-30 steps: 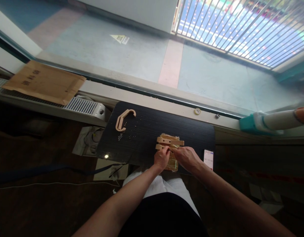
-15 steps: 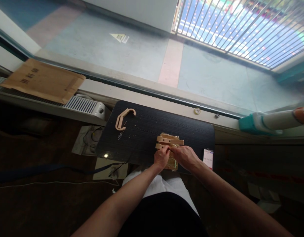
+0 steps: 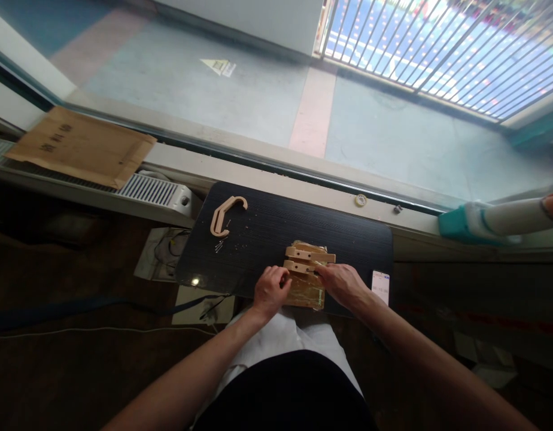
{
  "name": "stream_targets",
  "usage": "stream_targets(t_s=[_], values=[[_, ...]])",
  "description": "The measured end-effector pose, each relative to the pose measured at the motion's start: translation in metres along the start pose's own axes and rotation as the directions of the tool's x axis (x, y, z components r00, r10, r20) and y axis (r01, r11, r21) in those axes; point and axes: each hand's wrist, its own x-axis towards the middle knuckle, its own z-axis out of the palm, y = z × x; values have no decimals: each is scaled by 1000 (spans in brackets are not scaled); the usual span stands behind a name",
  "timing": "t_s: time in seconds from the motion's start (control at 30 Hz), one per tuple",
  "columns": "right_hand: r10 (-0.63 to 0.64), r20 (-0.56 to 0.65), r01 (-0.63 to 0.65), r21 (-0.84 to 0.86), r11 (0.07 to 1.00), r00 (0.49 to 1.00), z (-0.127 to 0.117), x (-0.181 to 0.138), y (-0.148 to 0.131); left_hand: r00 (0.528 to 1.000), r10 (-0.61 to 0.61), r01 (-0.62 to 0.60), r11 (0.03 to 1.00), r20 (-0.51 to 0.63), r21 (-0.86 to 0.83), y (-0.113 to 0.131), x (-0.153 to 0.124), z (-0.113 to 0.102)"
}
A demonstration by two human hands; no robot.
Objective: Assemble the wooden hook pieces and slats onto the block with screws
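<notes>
My right hand (image 3: 343, 284) is closed at the right end of the lower light wooden piece (image 3: 298, 266), and its fingertips hide that end. Parallel above it is a second wooden piece (image 3: 309, 255) with dark holes. Both rest across a brown block wrapped in clear film or tape (image 3: 304, 294), at the table's near edge. Just left of the block, my left hand (image 3: 270, 290) is off the wood, its fingers curled toward the thumb. Whether it holds anything small is hidden.
On the black table (image 3: 263, 227) lie more hook-ended wooden parts (image 3: 219, 220) and several screws (image 3: 219, 245). A phone (image 3: 380, 287) lies at the right edge. Beyond, the sill holds a tape roll (image 3: 360, 200) and a small grey object (image 3: 397, 209). A paper envelope (image 3: 81, 146) covers the radiator.
My left hand has let go of the lower wooden piece and moved left, uncovering more of the wrapped block. My right hand has stayed at the piece's right end.
</notes>
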Motion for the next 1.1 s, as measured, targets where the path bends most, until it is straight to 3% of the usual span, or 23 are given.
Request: stream_targets(t_s=[0.07, 0.13, 0.3, 0.53, 0.67, 0.9, 1.1], values=[[-2, 7, 2, -13, 1000, 1000, -2, 0, -1, 996, -12, 16, 999, -87, 46, -1, 7, -3], [-6, 12, 6, -32, 999, 1000, -2, 1, -3, 994, -42, 48, 997, -104, 63, 0, 15, -3], [8, 9, -7, -72, 997, 1000, 1, 5, -7, 989, -127, 122, 990, 71, 73, 0, 32, 4], [21, 58, -15, -92, 996, 998, -1, 10, -5, 958, -255, 259, 966, 132, -10, -3, 35, 14], [16, 46, -11, -103, 995, 999, 0, 14, -5, 963, -239, 249, 966, 127, -74, -5, 33, 23], [62, 18, -60, -106, 993, 998, 1, 16, -8, 969, -219, 220, 975, 116, -1, -4, 33, 24], [21, 63, -12, -142, 990, 998, -9, 14, -15, 988, -118, 123, 992, 99, -38, -10, 31, 27]])
